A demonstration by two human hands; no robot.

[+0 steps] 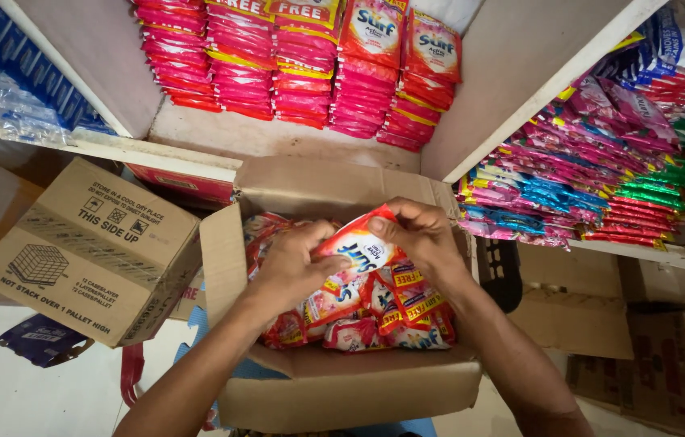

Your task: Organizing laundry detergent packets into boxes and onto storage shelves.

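Both hands are closed on one red-and-white plastic detergent sachet [356, 243], held just above the open brown cardboard box [342, 384]. Left hand [294, 263] pinches the sachet's left edge, with its fingers curled over the front. Right hand [422, 236] grips the top right corner, thumb on the face. The sachet sits directly between the two hands, tilted, upper end toward the right hand.

Directly beneath both hands: a packed heap of similar red and pink sachets [375, 320] filling the box. The held sachet overlaps the heap; can't tell whether it touches it.

Beyond the hands: a white shelf [278, 137] with upright rows of red and pink sachet stacks [294, 61].

Left of the left hand, well apart: a closed brown cardboard carton [91, 251], tilted.

Right of the right hand: a side shelf with stacks of pink, blue and green sachets [585, 182], and more brown cartons [642, 340] below it.
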